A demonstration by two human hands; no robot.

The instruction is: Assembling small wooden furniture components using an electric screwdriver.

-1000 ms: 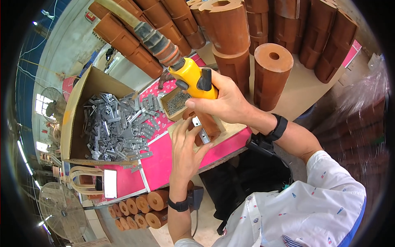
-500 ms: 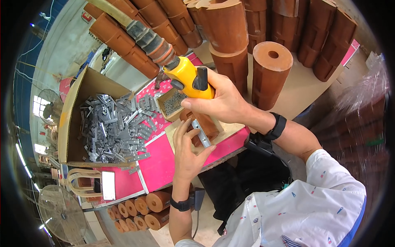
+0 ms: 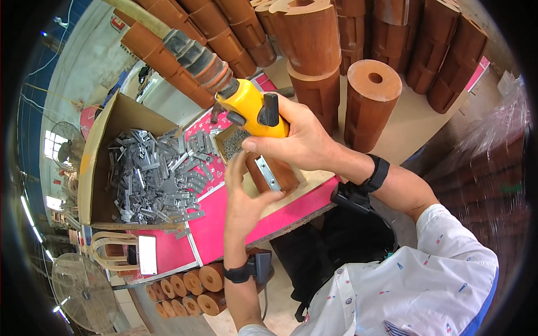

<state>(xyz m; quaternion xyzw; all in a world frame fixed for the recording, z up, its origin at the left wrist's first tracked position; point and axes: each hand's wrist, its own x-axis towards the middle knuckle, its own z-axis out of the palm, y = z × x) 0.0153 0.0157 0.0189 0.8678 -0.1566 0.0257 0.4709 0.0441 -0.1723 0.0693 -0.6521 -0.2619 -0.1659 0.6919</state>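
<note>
While R hand (image 3: 302, 140) clenched on yellow driver (image 3: 252, 106), L hand (image 3: 246, 193) fingers seemingly pinching bracketed block (image 3: 274, 173), near table edge (image 3: 291, 213).

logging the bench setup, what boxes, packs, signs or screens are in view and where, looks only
Cardboard box: left on the pink table, open, brown, full of grey metal brackets.
Small box: just left of the hands, open, brown, holding small dark screws.
Phone: near table edge, lower left, upright rectangle with a white glowing screen.
Wall sign: far top left, small, red and white.
</note>
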